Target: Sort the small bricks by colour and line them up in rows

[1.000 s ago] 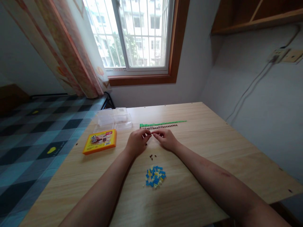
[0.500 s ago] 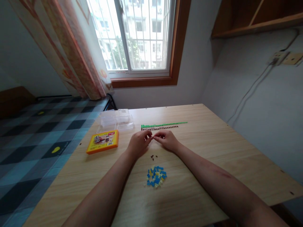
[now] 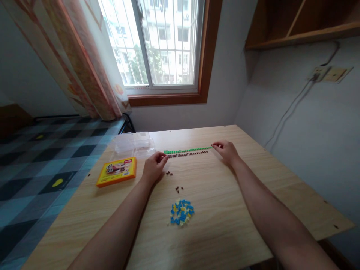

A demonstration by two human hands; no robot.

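Two long rows of tiny building bricks lie across the table, a green row (image 3: 185,150) behind and a brown row (image 3: 187,154) in front. My left hand (image 3: 153,167) is closed at the brown row's left end, thumb and index finger pinched together. At the right end of the green row, my right hand (image 3: 227,150) is pinched too, with a small dark spot at its fingertips. What either pinch holds is too small to name. Loose brown bricks (image 3: 168,173) lie just right of my left hand, and several more brown bricks (image 3: 177,188) lie nearer me.
A pile of blue and yellow bricks (image 3: 181,213) sits at the near middle of the wooden table (image 3: 219,210). On the left are a yellow-orange box (image 3: 116,171) and clear plastic trays (image 3: 133,145). Beyond the table's left edge is a bed with checked cloth (image 3: 56,157).
My hands were together in front of the rows and have parted. The right went to the green row's far right end, the left slightly left. Loose brown bricks now show beside my left hand.
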